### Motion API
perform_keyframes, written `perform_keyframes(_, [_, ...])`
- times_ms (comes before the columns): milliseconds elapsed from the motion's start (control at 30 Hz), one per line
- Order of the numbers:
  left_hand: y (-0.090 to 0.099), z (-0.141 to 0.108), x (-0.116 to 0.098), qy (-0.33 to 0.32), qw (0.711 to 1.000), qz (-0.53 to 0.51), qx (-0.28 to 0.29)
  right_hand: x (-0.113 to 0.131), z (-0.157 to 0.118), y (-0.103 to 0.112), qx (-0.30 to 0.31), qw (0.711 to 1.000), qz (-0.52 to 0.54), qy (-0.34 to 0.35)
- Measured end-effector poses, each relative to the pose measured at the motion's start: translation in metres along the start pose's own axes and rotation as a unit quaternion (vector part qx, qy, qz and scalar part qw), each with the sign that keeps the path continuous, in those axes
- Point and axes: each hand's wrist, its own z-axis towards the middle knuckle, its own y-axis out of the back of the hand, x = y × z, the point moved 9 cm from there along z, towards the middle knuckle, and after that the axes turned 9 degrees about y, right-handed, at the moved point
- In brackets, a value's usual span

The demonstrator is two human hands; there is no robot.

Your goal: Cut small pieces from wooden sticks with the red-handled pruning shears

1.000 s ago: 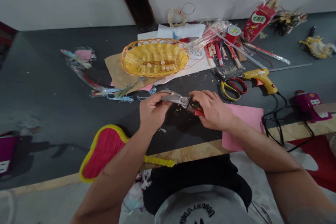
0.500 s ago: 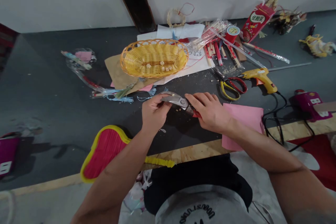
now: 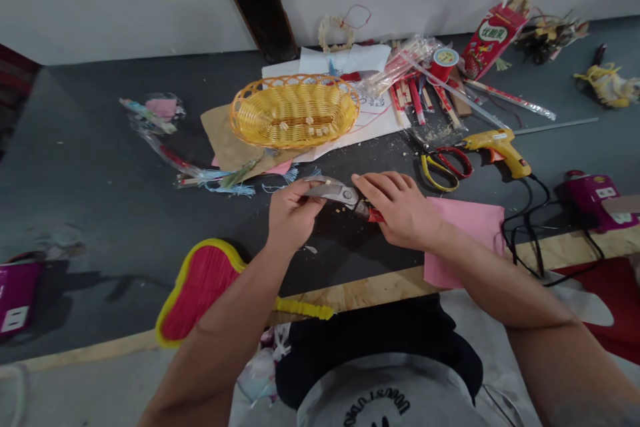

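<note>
My right hand [image 3: 400, 208] is closed around the red handles of a pair of pruning shears [image 3: 345, 194], whose metal blades point left. At the blade end, the thumb and fingers of my left hand [image 3: 294, 215] are pinched together. A tiny pale tip shows by the blades there; what the left fingers hold is mostly hidden. Just beyond the hands stands a yellow woven basket [image 3: 295, 103] with several small pale cut pieces inside. A few pale crumbs lie on the dark table under the shears.
Scissors [image 3: 440, 169] and a yellow glue gun [image 3: 497, 150] with a black cable lie to the right. Near my right forearm is pink paper [image 3: 465, 230]. A red and yellow padded shape [image 3: 200, 290] sits at the left front edge. Wrapped sticks [image 3: 413, 90] and a red carton [image 3: 493, 40] are farther back.
The view has shifted very slightly. Both hands and the shears keep nearly the same place, with the blades turned a little.
</note>
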Motion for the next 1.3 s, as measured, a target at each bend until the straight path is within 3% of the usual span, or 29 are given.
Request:
perform_keyframes(167, [-0.004, 0.001, 0.005, 0.011, 0.999, -0.006, 0.035, -0.001, -0.001, 0.003, -0.008, 1.0, 0.023, 0.019])
perform_keyframes(367, [-0.004, 0.003, 0.008, 0.025, 0.998, -0.059, 0.025, -0.01, -0.001, 0.009, -0.086, 0.99, 0.109, 0.024])
perform_keyframes(733, [0.0, 0.0, -0.002, -0.001, 1.0, -0.009, -0.008, -0.001, 0.0, 0.001, -0.008, 1.0, -0.005, 0.015])
perform_keyframes(900, [-0.001, 0.0, 0.0, 0.004, 1.0, -0.004, 0.01, -0.001, -0.001, -0.002, 0.025, 1.0, 0.002, 0.015])
perform_keyframes(1300, [-0.006, 0.0, -0.002, 0.013, 0.999, -0.021, 0.029, -0.003, 0.001, 0.0, 0.009, 0.999, 0.021, 0.023])
